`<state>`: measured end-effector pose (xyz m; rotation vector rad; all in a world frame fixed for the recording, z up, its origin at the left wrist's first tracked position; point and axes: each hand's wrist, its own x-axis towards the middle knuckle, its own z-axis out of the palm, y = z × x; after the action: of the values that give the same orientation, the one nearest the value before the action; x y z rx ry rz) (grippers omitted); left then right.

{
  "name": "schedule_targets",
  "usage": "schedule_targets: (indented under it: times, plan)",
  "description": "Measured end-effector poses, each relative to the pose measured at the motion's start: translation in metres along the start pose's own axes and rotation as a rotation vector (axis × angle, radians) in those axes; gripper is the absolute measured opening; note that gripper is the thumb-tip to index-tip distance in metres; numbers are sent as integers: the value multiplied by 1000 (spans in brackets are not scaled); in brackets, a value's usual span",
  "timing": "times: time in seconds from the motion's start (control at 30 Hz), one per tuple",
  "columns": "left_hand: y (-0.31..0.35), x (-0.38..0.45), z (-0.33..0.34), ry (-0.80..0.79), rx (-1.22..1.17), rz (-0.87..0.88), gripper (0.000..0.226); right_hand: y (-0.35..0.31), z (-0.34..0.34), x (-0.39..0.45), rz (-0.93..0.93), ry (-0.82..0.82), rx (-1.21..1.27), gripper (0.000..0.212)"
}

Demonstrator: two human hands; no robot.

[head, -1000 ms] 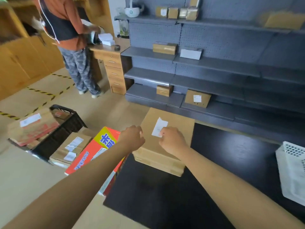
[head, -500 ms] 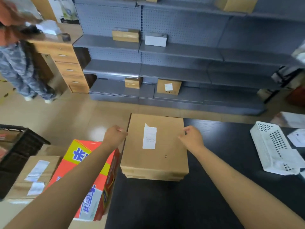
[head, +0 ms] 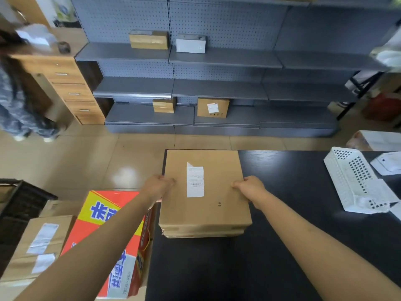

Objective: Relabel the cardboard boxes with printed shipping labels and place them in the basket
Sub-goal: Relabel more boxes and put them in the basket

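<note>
While both hands grip the cardboard box (head: pixel 205 192) by its opposite sides, the step in hand looks like lifting or shifting it on the bench (head: pixel 282 246). The box lies flat at the far left corner of the bench, its left side running along the bench's left edge, with a white shipping label (head: pixel 194 181) stuck on its top face, one upper corner of the label slightly lifted. The left hand (head: pixel 157 186) has its fingers curled over the box's left edge, thumb on top; the right hand (head: pixel 249 186) clasps the right edge the same way, fingers bent round the side. Both holds sit about midway along the box's length, which seems a sound, balanced grasp.

To do it well, the box should be kept level and raised straight, since it appears to be wide, thin and possibly layered, so a tilt could let it slide or sag. The white basket (head: pixel 355 181) lies tipped on its side near the bench's right edge, well apart from the box; it would likely need righting first. A dark crate (head: pixel 23 203) stands on the floor off the bench's left edge, beside a red and yellow carton (head: pixel 108 235); which one is meant, I cannot tell. Pressing down the loose label corner first would be wise.
</note>
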<state>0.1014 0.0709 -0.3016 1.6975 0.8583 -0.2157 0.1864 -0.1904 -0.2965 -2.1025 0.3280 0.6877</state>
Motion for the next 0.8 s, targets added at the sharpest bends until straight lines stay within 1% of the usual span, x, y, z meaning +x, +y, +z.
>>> schedule_targets:
  times: [0.13,0.27,0.37,0.4,0.47,0.53,0.7,0.8]
  plan:
    - [9,-2,7,19,40,42,38,-3,-10,-1,-36,41,14,27]
    - [32,-1,17,8,106,126,24,-3,-32,-2,-71,85,21,22]
    - [51,-1,32,-31,160,155,35,2,-53,-2,-77,126,49,25]
    - [55,-1,39,-45,166,161,34,5,-59,-1,-72,143,56,27]
    - [63,-3,54,-69,162,170,30,12,-74,0,-64,177,63,31]
    - [69,-7,70,-81,183,180,30,21,-89,1,-65,194,58,32]
    - [84,-20,119,-58,173,173,27,47,-131,9,-75,209,67,31]
    - [90,-30,156,-56,183,147,30,66,-163,17,-87,198,49,32]
